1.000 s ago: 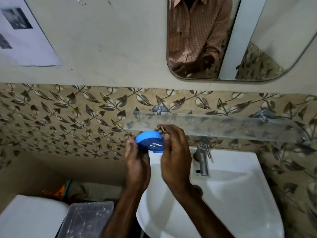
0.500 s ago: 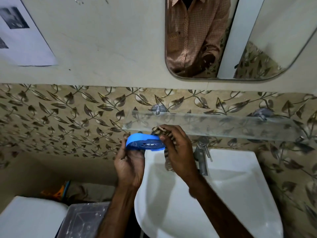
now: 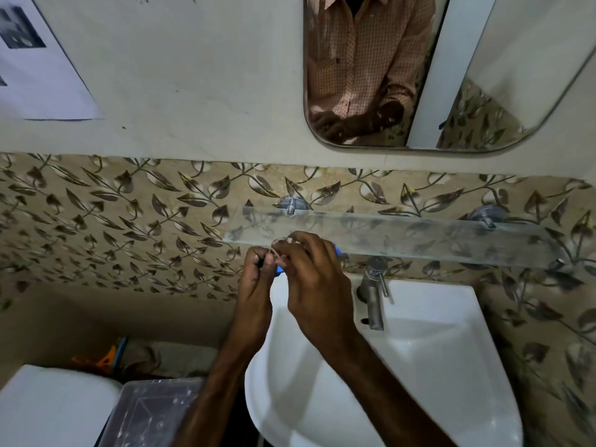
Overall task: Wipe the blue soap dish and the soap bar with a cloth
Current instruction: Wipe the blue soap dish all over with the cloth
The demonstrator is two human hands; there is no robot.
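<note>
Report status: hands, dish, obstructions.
Left hand grips dish, mostly hidden. Right hand covers it, cloth at fingertips. Glass shelf close above.

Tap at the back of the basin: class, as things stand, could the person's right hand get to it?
Probably yes. The tap stands just right of the right hand with nothing between them, below the glass shelf. But that hand is closed over the blue soap dish, so it isn't free.
</note>
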